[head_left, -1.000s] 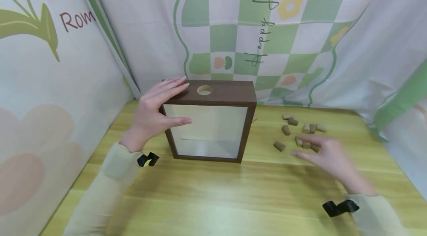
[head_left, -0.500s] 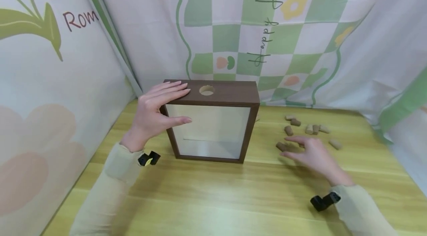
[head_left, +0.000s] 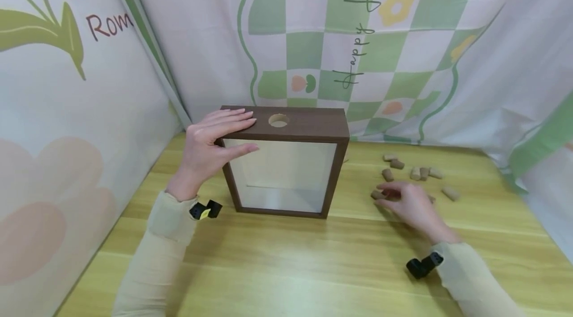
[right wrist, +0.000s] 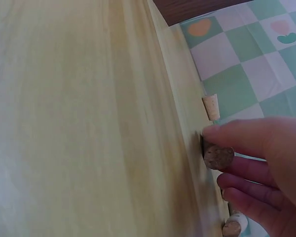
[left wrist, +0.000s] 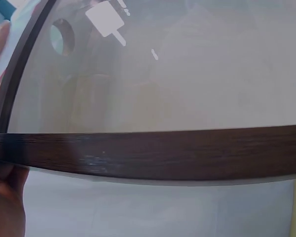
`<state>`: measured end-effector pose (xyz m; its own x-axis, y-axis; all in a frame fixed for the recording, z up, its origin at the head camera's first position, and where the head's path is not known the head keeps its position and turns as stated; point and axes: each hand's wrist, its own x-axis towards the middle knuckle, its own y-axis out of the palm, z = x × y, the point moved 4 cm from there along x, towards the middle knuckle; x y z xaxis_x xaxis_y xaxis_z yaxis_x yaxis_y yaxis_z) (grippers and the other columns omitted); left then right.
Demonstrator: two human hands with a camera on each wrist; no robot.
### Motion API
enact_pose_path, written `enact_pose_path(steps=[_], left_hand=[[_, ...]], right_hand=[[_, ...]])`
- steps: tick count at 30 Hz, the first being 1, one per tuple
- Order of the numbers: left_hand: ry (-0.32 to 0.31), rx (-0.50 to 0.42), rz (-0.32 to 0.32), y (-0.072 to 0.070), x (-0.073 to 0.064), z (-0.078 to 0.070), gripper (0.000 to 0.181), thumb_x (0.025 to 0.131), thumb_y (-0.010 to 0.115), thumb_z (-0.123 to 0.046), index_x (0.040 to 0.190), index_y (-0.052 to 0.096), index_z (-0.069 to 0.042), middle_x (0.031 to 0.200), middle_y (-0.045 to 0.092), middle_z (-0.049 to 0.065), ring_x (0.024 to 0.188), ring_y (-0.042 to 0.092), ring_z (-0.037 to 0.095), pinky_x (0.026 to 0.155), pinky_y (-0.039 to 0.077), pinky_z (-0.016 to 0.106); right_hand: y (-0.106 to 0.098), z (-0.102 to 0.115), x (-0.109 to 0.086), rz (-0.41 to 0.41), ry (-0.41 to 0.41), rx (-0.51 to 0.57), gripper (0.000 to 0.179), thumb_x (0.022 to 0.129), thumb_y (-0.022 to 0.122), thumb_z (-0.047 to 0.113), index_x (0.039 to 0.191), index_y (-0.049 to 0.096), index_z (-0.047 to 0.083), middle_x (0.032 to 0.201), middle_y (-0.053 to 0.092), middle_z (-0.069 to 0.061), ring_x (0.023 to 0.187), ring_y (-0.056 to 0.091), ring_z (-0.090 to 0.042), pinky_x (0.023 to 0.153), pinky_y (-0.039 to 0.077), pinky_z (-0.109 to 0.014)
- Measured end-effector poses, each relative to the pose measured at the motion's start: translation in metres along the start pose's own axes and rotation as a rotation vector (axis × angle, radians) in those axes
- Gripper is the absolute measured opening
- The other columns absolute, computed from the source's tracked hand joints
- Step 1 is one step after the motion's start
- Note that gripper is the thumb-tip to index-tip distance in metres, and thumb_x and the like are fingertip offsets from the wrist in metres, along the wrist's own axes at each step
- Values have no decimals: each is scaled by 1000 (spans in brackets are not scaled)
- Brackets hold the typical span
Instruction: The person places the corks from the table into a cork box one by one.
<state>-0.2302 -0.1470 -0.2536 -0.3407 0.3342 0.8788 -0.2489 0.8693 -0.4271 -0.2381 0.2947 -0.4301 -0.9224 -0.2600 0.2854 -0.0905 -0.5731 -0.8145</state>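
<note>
A dark brown shadow-box frame (head_left: 309, 123) with a clear front pane and a round hole in its top stands on the table. My left hand (head_left: 210, 143) rests on its top left corner, fingers straight along the top and thumb extended across the front. The left wrist view shows the frame's dark edge (left wrist: 163, 155) close up, with part of the hand at the left side. To the right, my right hand (head_left: 409, 207) pinches a brown cork (right wrist: 218, 157) between thumb and fingers, low over the table.
Several more corks lie around the right hand, among them a pale cork (head_left: 450, 193) to its right and a darker cork (head_left: 387, 174) behind it. A patterned curtain (head_left: 304, 48) hangs behind the wooden table (head_left: 277, 267); another covers the left side.
My right hand has moved left and closed its fingers on the cork nearest the frame. The left hand has stayed on the frame, its thumb lifted slightly.
</note>
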Motion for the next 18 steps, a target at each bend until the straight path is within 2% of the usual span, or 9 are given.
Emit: enact_pose_path(steps=[6,10,15,18], left_hand=[[-31,-10,-7,-1,1,-1,41,73,91,-2,112,79,-1,115,73,10,113,68,30,112,41,45],[-42,-7,-3,-1,1,0,41,72,91,-2,111,79,-2,114,74,9,113,68,30,112,40,45],[-35,12,9,-1,0,0,42,74,91,-4,114,78,-4,116,73,7,115,67,27,111,42,45],[-36,14,7,0,0,1,42,74,91,-4,114,78,-4,117,73,7,115,67,26,110,43,45]], right_hand=[[4,-2,-1,-10,-19,-4,27,84,85,8,109,77,3,98,75,-10,83,72,-23,74,60,-42],[4,-3,-3,-17,-21,2,28,84,85,7,110,76,3,98,75,-10,84,72,-24,74,60,-44],[-1,-2,-2,-21,23,27,33,84,86,9,112,72,-2,98,74,-13,85,71,-26,75,61,-44],[-8,4,2,-47,25,51,30,84,85,7,107,69,-3,97,72,-14,85,71,-29,75,61,-41]])
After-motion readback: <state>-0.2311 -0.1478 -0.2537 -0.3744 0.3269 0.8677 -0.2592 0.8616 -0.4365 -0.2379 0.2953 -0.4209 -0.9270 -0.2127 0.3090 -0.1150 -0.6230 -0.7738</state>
